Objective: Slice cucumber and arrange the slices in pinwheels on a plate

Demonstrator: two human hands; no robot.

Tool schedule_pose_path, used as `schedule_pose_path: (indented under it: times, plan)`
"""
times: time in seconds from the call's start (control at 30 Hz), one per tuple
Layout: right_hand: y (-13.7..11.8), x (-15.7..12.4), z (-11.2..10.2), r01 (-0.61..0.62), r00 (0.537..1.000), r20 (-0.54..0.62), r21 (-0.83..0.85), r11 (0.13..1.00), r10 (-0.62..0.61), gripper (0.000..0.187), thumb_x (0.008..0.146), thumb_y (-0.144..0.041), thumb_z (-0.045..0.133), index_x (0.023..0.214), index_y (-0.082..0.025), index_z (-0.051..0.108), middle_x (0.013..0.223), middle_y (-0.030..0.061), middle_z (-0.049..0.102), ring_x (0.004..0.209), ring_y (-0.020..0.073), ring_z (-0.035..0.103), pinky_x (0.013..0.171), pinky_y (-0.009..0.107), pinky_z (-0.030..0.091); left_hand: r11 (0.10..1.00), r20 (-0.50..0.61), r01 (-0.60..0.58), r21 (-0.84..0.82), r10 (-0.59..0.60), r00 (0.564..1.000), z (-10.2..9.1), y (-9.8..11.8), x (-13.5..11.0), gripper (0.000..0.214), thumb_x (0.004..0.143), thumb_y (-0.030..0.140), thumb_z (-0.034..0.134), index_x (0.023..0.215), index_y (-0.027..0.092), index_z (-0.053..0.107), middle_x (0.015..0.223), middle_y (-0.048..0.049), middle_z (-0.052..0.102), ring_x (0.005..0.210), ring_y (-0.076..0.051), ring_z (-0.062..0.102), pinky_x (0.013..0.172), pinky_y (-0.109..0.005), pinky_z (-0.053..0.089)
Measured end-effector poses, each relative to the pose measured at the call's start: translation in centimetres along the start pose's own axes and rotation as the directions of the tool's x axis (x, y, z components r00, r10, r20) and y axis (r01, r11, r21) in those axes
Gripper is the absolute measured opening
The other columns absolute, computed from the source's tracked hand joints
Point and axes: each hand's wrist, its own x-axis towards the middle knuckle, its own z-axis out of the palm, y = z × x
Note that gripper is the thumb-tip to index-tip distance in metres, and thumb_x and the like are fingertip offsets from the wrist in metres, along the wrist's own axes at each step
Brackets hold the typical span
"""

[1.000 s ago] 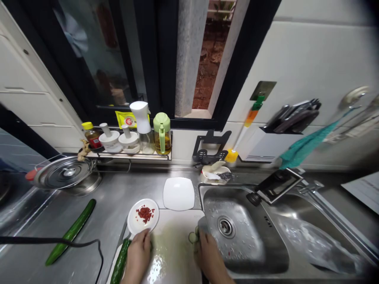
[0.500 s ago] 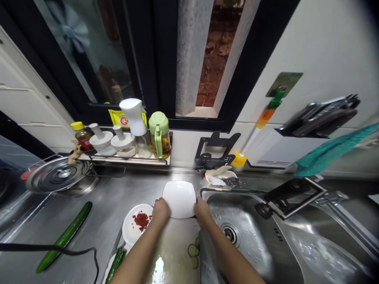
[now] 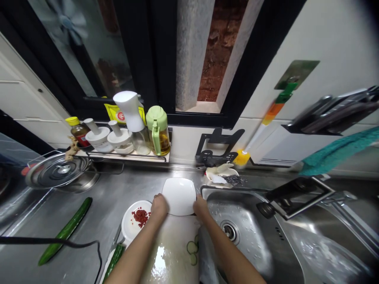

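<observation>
A white, rounded-square plate (image 3: pixel 179 196) lies between my two hands at the far end of a wet cutting board (image 3: pixel 174 244). My left hand (image 3: pixel 160 206) is closed on the plate's left edge, and my right hand (image 3: pixel 201 207) grips the right edge. Nothing lies on the plate. Left of my left forearm sits a round white dish (image 3: pixel 128 223) with small red pieces (image 3: pixel 141 217) on it. Several cucumber slices (image 3: pixel 192 247) rest on the board near my right forearm. Part of a cucumber (image 3: pixel 116 258) shows beside my left arm.
To the right is a steel sink (image 3: pixel 251 232). A whole cucumber (image 3: pixel 66 232) and a black cord (image 3: pixel 44 241) are on the left. Behind, a rack (image 3: pixel 127 157) holds jars and a green-lidded oil jug (image 3: pixel 158 130). A lidded pot (image 3: pixel 63 171) stands at far left.
The camera view has shifted slightly. Both hands keep hold of the plate, which stays in nearly the same place at the board's far end.
</observation>
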Motion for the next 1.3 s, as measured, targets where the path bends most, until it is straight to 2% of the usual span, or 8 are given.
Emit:
schedule_pose_path:
  times: [0.23, 0.37, 0.43, 0.6, 0.8, 0.93, 1.07, 1.3]
  plan:
    - [0.2, -0.7, -1.2, 0.023, 1.000, -0.015, 0.026, 0.999, -0.022, 0.021, 0.093, -0.026, 0.055, 0.111, -0.016, 0.059, 0.101, 0.0042, 0.065, 0.091, 0.0184, 0.062, 0.081, 0.037, 0.049, 0.993, -0.073, -0.075, -0.092, 0.069, 0.995, -1.5, -0.6, -1.4, 0.030, 0.083, 0.000, 0.045, 0.107, 0.005, 0.061, 0.110, -0.0199, 0.066, 0.098, -0.020, 0.067, 0.081, -0.025, 0.046]
    - [0.5, -3.5, -2.4, 0.073, 0.996, -0.045, 0.051, 0.996, -0.071, 0.028, 0.087, -0.007, 0.044, 0.111, -0.014, 0.057, 0.094, 0.0071, 0.067, 0.088, 0.0176, 0.062, 0.076, 0.027, 0.043, 0.977, -0.124, -0.144, -0.155, 0.126, 0.984, -2.3, -1.9, -3.7, 0.023, 0.086, 0.009, 0.046, 0.103, 0.009, 0.062, 0.107, -0.0162, 0.068, 0.100, -0.020, 0.065, 0.086, -0.026, 0.044]
    - [0.8, -5.8, -2.8, 0.103, 0.993, -0.057, 0.061, 0.993, -0.100, 0.031, 0.085, -0.006, 0.041, 0.111, -0.015, 0.057, 0.095, 0.0082, 0.068, 0.089, 0.0182, 0.062, 0.075, 0.025, 0.040, 0.968, -0.145, -0.170, -0.187, 0.144, 0.979, -2.3, -3.0, -5.5, 0.021, 0.086, 0.012, 0.047, 0.100, 0.011, 0.063, 0.105, -0.0145, 0.069, 0.100, -0.020, 0.064, 0.087, -0.027, 0.044]
    - [2.3, -12.2, -2.1, 0.162, 0.987, -0.034, 0.078, 0.984, -0.159, 0.034, 0.084, -0.007, 0.039, 0.112, -0.015, 0.057, 0.096, 0.0090, 0.070, 0.091, 0.0187, 0.064, 0.074, 0.023, 0.040, 0.900, -0.210, -0.225, -0.373, 0.155, 0.966, 0.0, -6.9, -10.7, 0.022, 0.087, 0.017, 0.041, 0.089, 0.015, 0.063, 0.089, -0.0105, 0.070, 0.086, -0.021, 0.065, 0.081, -0.030, 0.047]
    - [4.4, -17.0, 1.2, 0.136, 0.989, 0.048, 0.032, 0.990, -0.137, 0.035, 0.086, -0.006, 0.037, 0.115, -0.010, 0.056, 0.103, 0.0150, 0.070, 0.099, 0.0224, 0.066, 0.080, 0.026, 0.042, 0.841, -0.231, -0.258, -0.475, 0.164, 0.959, 3.4, -11.3, -15.2, 0.026, 0.087, 0.024, 0.040, 0.096, 0.017, 0.063, 0.097, -0.0108, 0.071, 0.091, -0.023, 0.067, 0.083, -0.033, 0.049]
    - [5.1, -18.4, 2.9, 0.110, 0.990, 0.098, -0.047, 0.993, -0.105, 0.030, 0.089, -0.008, 0.038, 0.112, -0.009, 0.058, 0.098, 0.0167, 0.071, 0.097, 0.0259, 0.067, 0.079, 0.029, 0.044, 0.853, -0.213, -0.214, -0.476, 0.124, 0.969, 4.9, -12.9, -16.3, 0.023, 0.085, 0.024, 0.040, 0.091, 0.019, 0.062, 0.093, -0.0105, 0.071, 0.090, -0.024, 0.068, 0.084, -0.034, 0.050]
    - [5.4, -19.0, 3.6, 0.108, 0.989, 0.118, -0.122, 0.987, -0.094, 0.033, 0.090, -0.008, 0.035, 0.114, -0.009, 0.058, 0.100, 0.0192, 0.071, 0.097, 0.0284, 0.067, 0.079, 0.033, 0.046, 0.874, -0.185, -0.150, -0.462, 0.070, 0.980, 6.4, -13.9, -16.6, 0.021, 0.084, 0.024, 0.041, 0.091, 0.018, 0.060, 0.091, -0.0116, 0.071, 0.088, -0.024, 0.068, 0.083, -0.034, 0.051]
    - [5.5, -18.7, 4.3, 0.080, 0.991, 0.115, -0.143, 0.986, -0.064, 0.033, 0.089, -0.008, 0.036, 0.112, -0.010, 0.060, 0.101, 0.0197, 0.071, 0.099, 0.0299, 0.067, 0.080, 0.036, 0.047, 0.866, -0.171, -0.163, -0.472, 0.092, 0.981, 7.4, -14.5, -16.6, 0.023, 0.084, 0.024, 0.040, 0.090, 0.019, 0.062, 0.091, -0.0110, 0.073, 0.090, -0.024, 0.069, 0.084, -0.032, 0.051]
